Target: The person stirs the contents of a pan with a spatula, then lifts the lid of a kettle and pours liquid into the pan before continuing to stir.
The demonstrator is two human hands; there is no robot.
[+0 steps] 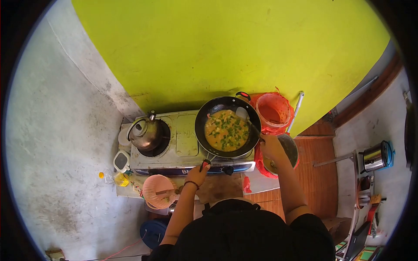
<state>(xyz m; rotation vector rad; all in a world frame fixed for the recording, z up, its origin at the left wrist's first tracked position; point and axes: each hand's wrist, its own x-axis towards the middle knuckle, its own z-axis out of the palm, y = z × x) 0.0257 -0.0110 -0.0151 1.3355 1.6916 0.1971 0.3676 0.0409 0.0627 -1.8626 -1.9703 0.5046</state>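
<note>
The left hand (pixel 197 175), a dark bracelet (pixel 191 184) around its wrist, was closed around the pan handle (pixel 204 165) at the near edge of the stove (pixel 187 130). The right hand (pixel 271 145) gripped the spatula (pixel 242 113) by its dark handle, the arm reaching in from the right and the pale blade slanting into the pan (pixel 213 106) from its right side. The pan sat over the right part of the stove, and a loose yellow-orange mixture (pixel 215 135) dotted with green pieces spread across its bottom, with the blade at the mixture's upper right edge. Just beyond the pan's right side I could see a red tub (pixel 264 105), smeared inside, with red plastic around it. Nearer the person, a metal bowl (pixel 291 146) lay partly under the right forearm, red plastic around it as well; what it held was mostly hidden from me. Well to the left of the pan, a metal kettle (pixel 147 137) stood at the left burner, and beside the stove's left end was a white container (pixel 122 161). In front of the stove, left of the left forearm, what looked like a knife (pixel 167 192) lay across a pink basket (pixel 151 185), and further left stood a bottle (pixel 122 179) with something yellow in it
</note>
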